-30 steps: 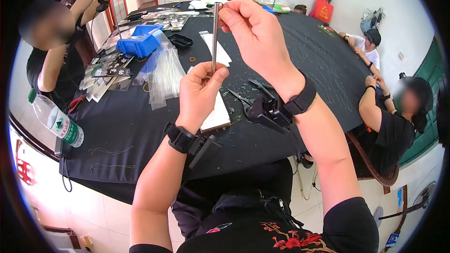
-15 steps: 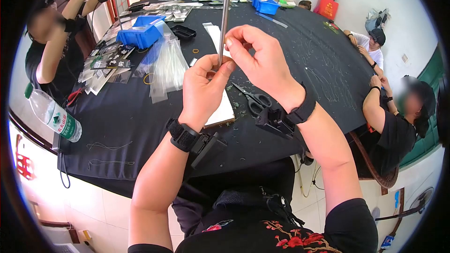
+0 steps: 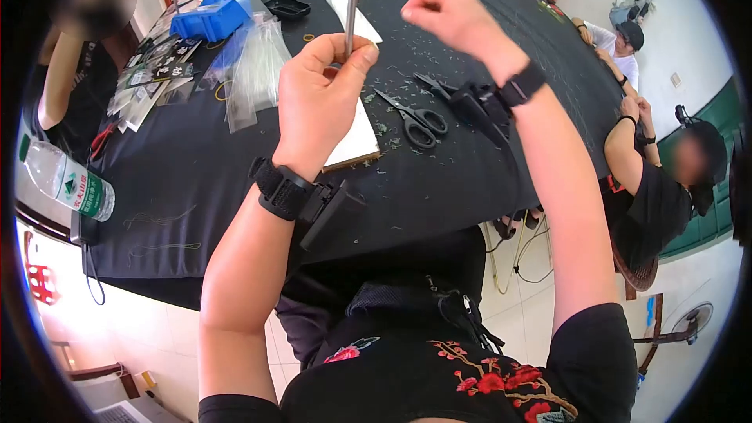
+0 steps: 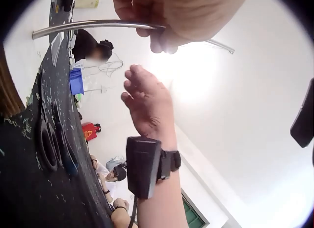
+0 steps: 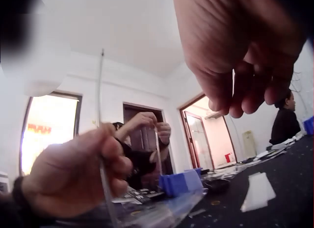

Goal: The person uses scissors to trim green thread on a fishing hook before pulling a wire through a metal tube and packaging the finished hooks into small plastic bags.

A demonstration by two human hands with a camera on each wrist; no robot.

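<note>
Top: we wear a plain black top (image 3: 352, 392), short-sleeved.
Sleeves: our black sleeves (image 3: 593, 345) end above the elbows.
Right chest: we carry embroidered red blossoms (image 3: 490, 382) on a brown branch.
Left chest: we carry one embroidered pink-red flower (image 3: 342, 354) with grey-green leaves.
Waist: we wear a black bag (image 3: 384, 298) of mesh-like texture, with a zip and a pale pull (image 3: 468, 302).
Legs: we wear dark trousers (image 3: 301, 309).
Left wrist: we wear a black fabric strap (image 3: 280, 190) bearing a black box (image 3: 335, 215).
Right wrist: we wear a matching band (image 3: 520, 84); its housing (image 4: 143, 166) is rectangular, black, round-cornered.
Marking: we find faint lettering near one edge, unreadable.
Cable: we note one dark cable (image 4: 134, 208) below that housing.
</note>
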